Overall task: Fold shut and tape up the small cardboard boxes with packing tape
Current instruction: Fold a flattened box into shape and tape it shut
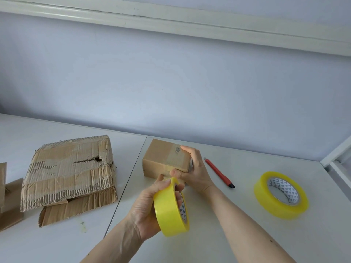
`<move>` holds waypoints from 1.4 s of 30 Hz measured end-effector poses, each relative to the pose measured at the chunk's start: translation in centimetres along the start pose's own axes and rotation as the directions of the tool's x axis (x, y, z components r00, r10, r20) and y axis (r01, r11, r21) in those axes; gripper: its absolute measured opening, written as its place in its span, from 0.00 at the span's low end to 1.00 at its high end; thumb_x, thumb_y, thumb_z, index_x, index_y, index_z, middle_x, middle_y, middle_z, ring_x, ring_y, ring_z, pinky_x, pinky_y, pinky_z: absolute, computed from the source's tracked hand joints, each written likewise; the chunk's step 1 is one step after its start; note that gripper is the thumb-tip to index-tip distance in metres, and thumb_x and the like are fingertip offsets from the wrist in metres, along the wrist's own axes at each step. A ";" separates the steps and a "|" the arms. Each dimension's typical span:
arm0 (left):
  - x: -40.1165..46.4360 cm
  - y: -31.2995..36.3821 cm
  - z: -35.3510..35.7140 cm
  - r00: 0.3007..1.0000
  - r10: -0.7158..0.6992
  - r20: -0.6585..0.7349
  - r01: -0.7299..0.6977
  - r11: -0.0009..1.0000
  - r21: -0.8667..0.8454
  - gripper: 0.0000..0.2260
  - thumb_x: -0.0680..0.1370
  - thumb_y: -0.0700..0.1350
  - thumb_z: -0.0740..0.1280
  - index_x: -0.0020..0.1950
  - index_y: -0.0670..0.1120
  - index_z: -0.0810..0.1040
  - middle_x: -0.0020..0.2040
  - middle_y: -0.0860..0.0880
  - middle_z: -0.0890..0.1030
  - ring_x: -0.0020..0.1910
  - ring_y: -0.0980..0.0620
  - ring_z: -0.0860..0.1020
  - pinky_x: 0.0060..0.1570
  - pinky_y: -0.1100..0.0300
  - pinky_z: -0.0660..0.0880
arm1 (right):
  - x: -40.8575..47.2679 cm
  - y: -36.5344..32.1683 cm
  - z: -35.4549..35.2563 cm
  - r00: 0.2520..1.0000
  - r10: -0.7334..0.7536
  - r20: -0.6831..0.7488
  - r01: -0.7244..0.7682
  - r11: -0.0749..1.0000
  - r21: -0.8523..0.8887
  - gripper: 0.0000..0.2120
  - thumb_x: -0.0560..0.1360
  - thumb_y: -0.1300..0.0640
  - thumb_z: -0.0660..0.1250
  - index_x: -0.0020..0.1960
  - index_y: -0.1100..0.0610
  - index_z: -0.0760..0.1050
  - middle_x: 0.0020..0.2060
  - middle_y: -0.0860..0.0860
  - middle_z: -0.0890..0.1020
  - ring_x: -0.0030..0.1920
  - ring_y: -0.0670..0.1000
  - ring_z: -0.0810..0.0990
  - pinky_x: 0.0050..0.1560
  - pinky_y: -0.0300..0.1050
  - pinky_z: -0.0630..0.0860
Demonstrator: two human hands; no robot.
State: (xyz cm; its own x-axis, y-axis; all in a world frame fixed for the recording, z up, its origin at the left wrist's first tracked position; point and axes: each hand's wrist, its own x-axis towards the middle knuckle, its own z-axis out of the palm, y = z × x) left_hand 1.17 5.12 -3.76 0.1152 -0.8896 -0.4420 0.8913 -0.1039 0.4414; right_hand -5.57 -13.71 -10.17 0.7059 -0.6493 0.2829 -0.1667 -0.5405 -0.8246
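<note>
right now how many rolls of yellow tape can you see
2. One roll of tape is held upright in the left hand, just in front of the small box. The second roll lies flat on the table, at the right.

Soft, even daylight is filling the scene, bright and slightly cool. Faint shadows are falling just beneath the box (166, 158) and tape roll (281, 194) on the white surface (247, 234). No glare is showing. Wide-angle distortion is bending the wall trim (171, 21). Focus is holding sharp, edges slightly softer.
</note>
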 end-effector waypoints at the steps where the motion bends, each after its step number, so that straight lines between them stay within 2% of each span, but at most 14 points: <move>1: 0.0 0.1 0.1 1.000 -0.004 0.008 0.004 1.000 -0.011 0.56 0.49 0.37 0.86 0.76 0.41 0.68 0.48 0.39 0.82 0.34 0.47 0.82 0.37 0.53 0.83 | 0.0 -0.2 0.0 1.000 0.006 -0.005 -0.006 1.000 0.022 0.40 0.58 0.30 0.75 0.66 0.36 0.65 0.63 0.44 0.70 0.65 0.41 0.69 0.62 0.41 0.70; 6: -0.3 0.3 0.3 1.000 -0.007 0.012 0.007 0.999 -0.041 0.44 0.51 0.36 0.85 0.65 0.44 0.75 0.48 0.39 0.82 0.34 0.47 0.82 0.37 0.53 0.82 | 0.0 0.1 0.3 0.998 0.056 -0.016 -0.052 0.983 0.175 0.44 0.57 0.33 0.79 0.69 0.40 0.69 0.64 0.43 0.71 0.67 0.47 0.72 0.64 0.53 0.77; 8: -0.3 0.4 0.3 1.000 0.003 -0.019 -0.004 1.000 -0.009 0.42 0.55 0.37 0.83 0.68 0.45 0.75 0.48 0.40 0.83 0.35 0.47 0.82 0.40 0.52 0.82 | 0.1 0.0 0.2 0.995 0.097 -0.024 -0.088 0.965 0.248 0.43 0.59 0.34 0.79 0.70 0.43 0.70 0.66 0.44 0.72 0.67 0.47 0.73 0.63 0.52 0.78; 11: -0.3 0.7 0.9 0.996 0.064 -0.062 -0.057 0.993 0.105 0.46 0.57 0.42 0.80 0.74 0.53 0.70 0.51 0.40 0.84 0.38 0.46 0.83 0.52 0.49 0.78 | 0.7 -0.4 0.1 0.986 0.160 -0.039 -0.139 0.934 0.328 0.38 0.61 0.39 0.78 0.69 0.45 0.73 0.65 0.48 0.76 0.65 0.49 0.77 0.61 0.49 0.79; 14: -0.4 0.8 1.7 0.993 0.111 -0.043 -0.097 0.966 0.238 0.47 0.58 0.43 0.79 0.74 0.58 0.66 0.56 0.41 0.85 0.43 0.48 0.84 0.57 0.48 0.76 | 1.4 -1.2 0.0 0.971 0.231 -0.066 -0.186 0.897 0.400 0.31 0.64 0.45 0.77 0.66 0.47 0.76 0.59 0.49 0.80 0.57 0.43 0.80 0.52 0.38 0.79; 17: -0.2 0.9 2.4 0.990 0.139 -0.010 -0.130 0.946 0.297 0.38 0.64 0.44 0.75 0.72 0.59 0.67 0.57 0.42 0.85 0.42 0.49 0.83 0.51 0.51 0.78 | 2.0 -1.9 -0.2 0.949 0.304 -0.078 -0.235 0.852 0.467 0.20 0.67 0.50 0.77 0.57 0.48 0.78 0.48 0.49 0.83 0.46 0.43 0.82 0.44 0.35 0.77; 19: 0.0 1.0 2.9 0.987 0.163 -0.013 -0.148 0.922 0.358 0.34 0.65 0.45 0.75 0.71 0.53 0.70 0.57 0.42 0.85 0.43 0.48 0.81 0.45 0.53 0.80 | 2.5 -2.1 -0.4 0.938 0.337 -0.085 -0.255 0.833 0.491 0.19 0.66 0.47 0.77 0.54 0.50 0.80 0.43 0.47 0.81 0.44 0.43 0.81 0.43 0.34 0.76; 21: 0.3 0.7 3.0 0.988 0.146 -0.051 -0.117 0.919 0.375 0.34 0.67 0.42 0.77 0.71 0.43 0.70 0.55 0.40 0.85 0.39 0.47 0.80 0.39 0.55 0.81 | 3.3 -2.7 -0.8 0.914 0.394 -0.100 -0.282 0.792 0.542 0.17 0.71 0.47 0.78 0.54 0.54 0.80 0.41 0.44 0.80 0.44 0.43 0.80 0.43 0.33 0.74; 23: 0.1 0.2 3.1 0.991 0.101 -0.093 -0.065 0.943 0.327 0.29 0.73 0.43 0.74 0.71 0.41 0.68 0.52 0.38 0.85 0.34 0.46 0.79 0.38 0.55 0.80 | 4.3 -3.2 -1.5 0.893 0.441 -0.082 -0.335 0.777 0.534 0.14 0.74 0.46 0.75 0.54 0.54 0.80 0.43 0.43 0.81 0.45 0.42 0.79 0.44 0.35 0.72; 27: 0.2 0.2 3.0 0.989 0.083 -0.119 -0.046 0.958 0.283 0.20 0.79 0.43 0.68 0.70 0.43 0.69 0.47 0.36 0.84 0.32 0.46 0.78 0.37 0.55 0.80 | 5.1 -3.9 -2.3 0.855 0.515 0.059 -0.490 0.764 0.420 0.21 0.70 0.36 0.75 0.52 0.51 0.81 0.53 0.50 0.84 0.51 0.48 0.81 0.51 0.46 0.75; 30: 0.2 0.4 3.5 0.986 0.100 -0.131 -0.057 0.952 0.301 0.17 0.80 0.42 0.67 0.68 0.45 0.71 0.45 0.37 0.84 0.32 0.46 0.78 0.36 0.55 0.80 | 5.3 -4.2 -2.7 0.796 0.589 0.140 -0.592 0.711 0.379 0.28 0.65 0.30 0.74 0.54 0.49 0.81 0.54 0.47 0.84 0.58 0.51 0.80 0.62 0.56 0.76; 34: 0.2 0.7 3.7 0.980 0.121 -0.156 -0.068 0.949 0.309 0.15 0.80 0.40 0.68 0.66 0.48 0.72 0.45 0.37 0.83 0.34 0.45 0.78 0.38 0.54 0.79 | 5.7 -5.0 -3.4 0.729 0.658 0.191 -0.682 0.669 0.297 0.35 0.58 0.25 0.74 0.56 0.48 0.82 0.52 0.49 0.85 0.54 0.54 0.82 0.57 0.59 0.79; 38: 0.3 0.8 3.9 0.976 0.119 -0.181 -0.063 0.956 0.288 0.15 0.80 0.40 0.67 0.67 0.47 0.72 0.44 0.37 0.83 0.33 0.45 0.78 0.38 0.54 0.79 | 5.6 -5.5 -3.7 0.666 0.698 0.262 -0.745 0.601 0.289 0.33 0.62 0.26 0.72 0.57 0.49 0.81 0.51 0.53 0.86 0.51 0.57 0.84 0.54 0.61 0.80; 42: 0.9 1.1 4.0 0.978 0.085 -0.189 -0.029 0.959 0.282 0.17 0.81 0.40 0.67 0.68 0.47 0.71 0.44 0.37 0.83 0.33 0.45 0.78 0.40 0.53 0.79 | 5.5 -5.1 -3.1 0.558 0.782 0.277 -0.825 0.490 0.280 0.46 0.51 0.23 0.75 0.59 0.52 0.80 0.52 0.58 0.85 0.50 0.63 0.85 0.53 0.65 0.80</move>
State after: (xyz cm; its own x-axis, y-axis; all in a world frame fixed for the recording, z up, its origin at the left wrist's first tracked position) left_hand 0.51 2.44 -0.48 0.2708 -0.7952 -0.5425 0.7277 -0.1998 0.6562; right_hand -2.93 -16.19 -2.88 0.4549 -0.6367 -0.6226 -0.4720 0.4205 -0.7749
